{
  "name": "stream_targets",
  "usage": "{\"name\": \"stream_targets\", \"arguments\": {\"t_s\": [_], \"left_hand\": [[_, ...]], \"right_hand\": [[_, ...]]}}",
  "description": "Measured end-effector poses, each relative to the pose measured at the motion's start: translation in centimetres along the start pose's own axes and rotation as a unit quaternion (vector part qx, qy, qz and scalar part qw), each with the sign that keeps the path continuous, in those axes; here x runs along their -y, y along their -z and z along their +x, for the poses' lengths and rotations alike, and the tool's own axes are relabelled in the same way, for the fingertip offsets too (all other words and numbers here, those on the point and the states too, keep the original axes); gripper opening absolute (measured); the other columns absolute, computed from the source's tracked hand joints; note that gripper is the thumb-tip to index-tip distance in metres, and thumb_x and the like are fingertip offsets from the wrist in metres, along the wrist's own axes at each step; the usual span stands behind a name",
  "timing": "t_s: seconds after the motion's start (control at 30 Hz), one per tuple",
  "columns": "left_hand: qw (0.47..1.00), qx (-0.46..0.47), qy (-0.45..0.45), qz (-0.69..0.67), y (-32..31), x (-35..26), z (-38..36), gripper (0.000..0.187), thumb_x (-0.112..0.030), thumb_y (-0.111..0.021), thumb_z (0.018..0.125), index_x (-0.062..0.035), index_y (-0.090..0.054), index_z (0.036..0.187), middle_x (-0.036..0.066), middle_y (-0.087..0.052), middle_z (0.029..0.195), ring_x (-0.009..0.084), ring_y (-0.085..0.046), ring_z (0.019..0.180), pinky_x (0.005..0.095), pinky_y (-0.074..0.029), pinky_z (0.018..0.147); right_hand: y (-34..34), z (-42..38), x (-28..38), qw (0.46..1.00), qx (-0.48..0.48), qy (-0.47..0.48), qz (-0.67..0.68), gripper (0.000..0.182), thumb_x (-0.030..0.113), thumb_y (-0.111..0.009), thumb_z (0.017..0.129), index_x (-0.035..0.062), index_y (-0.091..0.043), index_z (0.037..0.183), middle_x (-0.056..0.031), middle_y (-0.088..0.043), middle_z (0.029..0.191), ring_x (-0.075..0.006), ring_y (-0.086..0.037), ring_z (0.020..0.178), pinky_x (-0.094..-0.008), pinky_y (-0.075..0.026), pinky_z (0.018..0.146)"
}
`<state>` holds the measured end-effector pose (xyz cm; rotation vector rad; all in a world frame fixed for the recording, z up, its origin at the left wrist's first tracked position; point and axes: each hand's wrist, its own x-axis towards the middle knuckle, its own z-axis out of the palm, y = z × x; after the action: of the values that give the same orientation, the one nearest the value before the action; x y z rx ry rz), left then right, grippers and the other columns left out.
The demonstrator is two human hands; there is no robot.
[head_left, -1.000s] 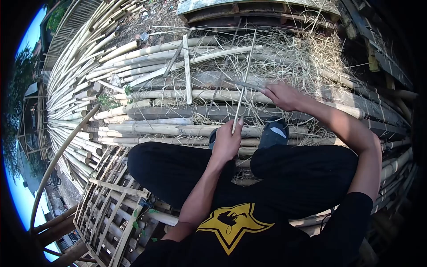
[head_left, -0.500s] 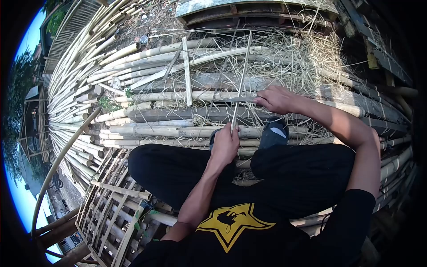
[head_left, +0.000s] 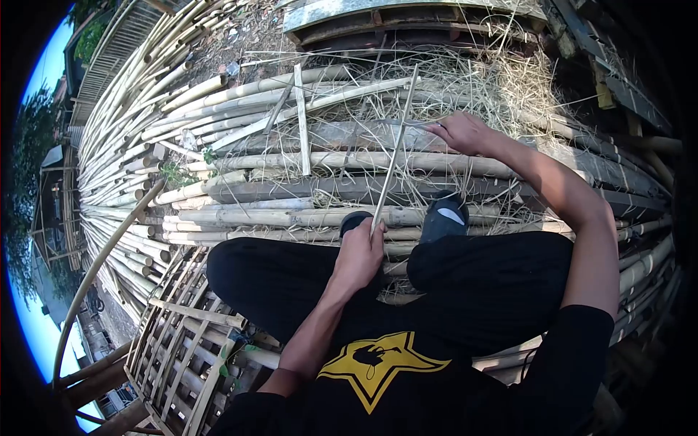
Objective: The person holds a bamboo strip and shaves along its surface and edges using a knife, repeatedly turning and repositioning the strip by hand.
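My left hand (head_left: pixel 358 251) is closed around the near end of a thin bamboo strip (head_left: pixel 392 166). The strip slants up and away from me, over the bamboo poles, with its far end free. In my right hand (head_left: pixel 466 134) is a knife (head_left: pixel 404 123), its narrow blade pointing left and crossing the upper part of the strip. Its handle is hidden inside my fingers. Blade and strip appear to touch.
Bamboo poles (head_left: pixel 305 216) lie beneath and around my feet, with pale shavings (head_left: pixel 472 80) heaped over them. A flat split piece (head_left: pixel 302 120) rests on the poles. A wooden pallet (head_left: pixel 414 16) stands beyond, and a bamboo lattice (head_left: pixel 182 349) lies at my left.
My right hand and the knife have moved away from me, farther up the strip. My left hand has drawn slightly toward my body with the strip.
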<state>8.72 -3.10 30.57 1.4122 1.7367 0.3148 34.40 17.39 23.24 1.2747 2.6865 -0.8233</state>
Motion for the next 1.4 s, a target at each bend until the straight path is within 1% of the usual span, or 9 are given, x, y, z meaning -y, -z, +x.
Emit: {"name": "stream_targets", "arguments": {"t_s": [0.33, 0.47, 0.57, 0.67, 0.93, 1.07, 1.17, 1.23, 1.4], "left_hand": [[0.995, 0.083, 0.0, -0.054, 2.9, -1.7, -4.6, 0.024, -0.019, -0.046, 0.1, 0.001, -0.058, 0.098, 0.004, -0.044, 0.054, 0.0101, -0.042, 0.046, 0.0299, -0.035, 0.045], [0.982, 0.135, 0.083, -0.104, 5.4, -1.9, -7.0, 0.027, -0.024, -0.041, 0.103, -0.0005, -0.054, 0.1, -0.003, -0.04, 0.056, 0.005, -0.041, 0.041, 0.0238, -0.038, 0.035], [0.957, 0.121, 0.141, -0.221, 6.3, -0.5, -6.9, 0.031, -0.027, -0.042, 0.103, 0.0012, -0.055, 0.104, -0.005, -0.035, 0.058, 0.0034, -0.038, 0.041, 0.0221, -0.044, 0.036], [0.945, 0.083, 0.128, -0.29, 6.2, -0.5, -5.3, 0.031, -0.026, -0.044, 0.102, 0.0024, -0.055, 0.109, -0.005, -0.036, 0.059, 0.0025, -0.036, 0.041, 0.022, -0.044, 0.036], [0.859, 0.036, 0.052, -0.508, 4.7, -3.4, 0.1, 0.037, -0.024, -0.047, 0.101, -0.0003, -0.043, 0.129, 0.005, -0.051, 0.07, 0.0086, -0.043, 0.041, 0.0253, -0.046, 0.041], [0.85, 0.004, 0.084, -0.52, 1.5, -1.4, 2.9, 0.032, -0.021, -0.048, 0.101, -0.001, -0.044, 0.126, 0.006, -0.054, 0.074, 0.0111, -0.049, 0.047, 0.028, -0.048, 0.045], [0.863, 0.032, 0.096, -0.495, 0.2, -0.6, 3.2, 0.028, -0.022, -0.048, 0.101, -0.004, -0.046, 0.123, 0.004, -0.053, 0.073, 0.008, -0.044, 0.046, 0.0229, -0.039, 0.041], [0.881, 0.054, 0.093, -0.462, -0.4, -0.5, 3.4, 0.027, -0.026, -0.046, 0.102, -0.0063, -0.049, 0.12, 0.0, -0.049, 0.07, 0.0035, -0.038, 0.046, 0.0183, -0.029, 0.038], [0.912, 0.06, 0.102, -0.394, -0.9, -0.8, 3.8, 0.027, -0.031, -0.043, 0.103, -0.0072, -0.053, 0.112, -0.005, -0.043, 0.066, 0.0006, -0.033, 0.045, 0.0175, -0.025, 0.037]], "right_hand": [[3.1, -0.1, -10.0, 0.986, -0.041, -0.14, -0.075, 0.066, 0.051, -0.03, 0.1, -0.0036, -0.063, 0.086, -0.0261, -0.064, 0.082, -0.0411, -0.063, 0.082, -0.0499, -0.048, 0.08], [6.6, -2.7, -13.7, 0.946, -0.002, -0.315, -0.074, 0.065, 0.05, -0.032, 0.099, -0.0051, -0.064, 0.089, -0.0279, -0.064, 0.085, -0.0411, -0.063, 0.082, -0.0494, -0.048, 0.082], [6.2, -2.9, -15.0, 0.943, -0.14, -0.302, -0.016, 0.06, 0.05, -0.037, 0.099, -0.0033, -0.062, 0.088, -0.0276, -0.062, 0.082, -0.0437, -0.061, 0.082, -0.0492, -0.046, 0.075], [5.4, -1.4, -13.9, 0.938, -0.138, -0.317, 0.035, 0.062, 0.052, -0.036, 0.098, -0.0034, -0.063, 0.097, -0.0276, -0.064, 0.085, -0.0425, -0.063, 0.085, -0.0492, -0.047, 0.079], [4.8, 1.6, -5.5, 0.835, -0.294, -0.384, 0.263, 0.055, 0.047, -0.033, 0.099, -0.0001, -0.06, 0.092, -0.0215, -0.063, 0.081, -0.0387, -0.062, 0.08, -0.0473, -0.045, 0.075], [4.5, 1.1, -3.7, 0.908, -0.283, -0.262, 0.162, 0.056, 0.051, -0.036, 0.099, 0.0003, -0.057, 0.087, -0.0193, -0.06, 0.072, -0.0338, -0.059, 0.07, -0.0472, -0.043, 0.067], [4.4, 0.2, 0.8, 0.961, -0.19, -0.139, 0.142, 0.048, 0.042, -0.039, 0.101, 0.0002, -0.054, 0.083, -0.0148, -0.051, 0.06, -0.0279, -0.046, 0.054, -0.0423, -0.038, 0.057], [3.8, 0.2, 3.6, 0.984, -0.066, -0.064, 0.15, 0.05, 0.044, -0.039, 0.1, -0.0006, -0.058, 0.088, -0.0198, -0.058, 0.066, -0.0369, -0.057, 0.061, -0.0462, -0.045, 0.063], [1.2, -1.0, 8.3, 0.992, 0.041, 0.032, 0.117, 0.051, 0.046, -0.039, 0.099, 0.0007, -0.06, 0.09, -0.0228, -0.06, 0.068, -0.043, -0.06, 0.069, -0.0516, -0.047, 0.068]]}}
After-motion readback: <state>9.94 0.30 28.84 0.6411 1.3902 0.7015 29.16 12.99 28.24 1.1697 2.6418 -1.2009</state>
